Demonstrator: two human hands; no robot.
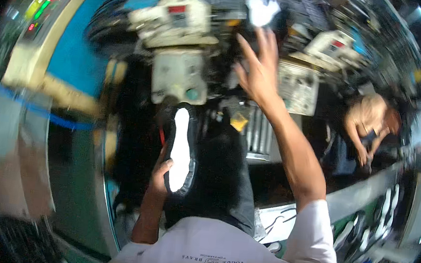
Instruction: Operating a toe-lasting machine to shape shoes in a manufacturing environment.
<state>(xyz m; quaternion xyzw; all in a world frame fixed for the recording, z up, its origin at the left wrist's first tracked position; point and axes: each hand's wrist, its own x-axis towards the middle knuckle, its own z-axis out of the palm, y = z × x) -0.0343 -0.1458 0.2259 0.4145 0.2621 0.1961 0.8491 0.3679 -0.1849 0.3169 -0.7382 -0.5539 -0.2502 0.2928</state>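
My left hand [160, 177] grips a black shoe upper [180, 149] near its lower end, thumb over the edge. Its long white underside faces up. Most of the left fingers are hidden beneath it. My right hand [262, 71] is stretched forward with its fingers spread and nothing in it, somewhat smeared by motion. Just beyond its fingertips, in the middle of the machine [223, 56], shows a bright white glare [262, 10]; what lies under it I cannot make out.
Pale metal machine heads stand on the left [173, 19] and right [330, 46]. A control panel [41, 16] with lit digits is at far left. Another person [371, 121] works at right. Several shoe parts [385, 214] lie on the rack at lower right.
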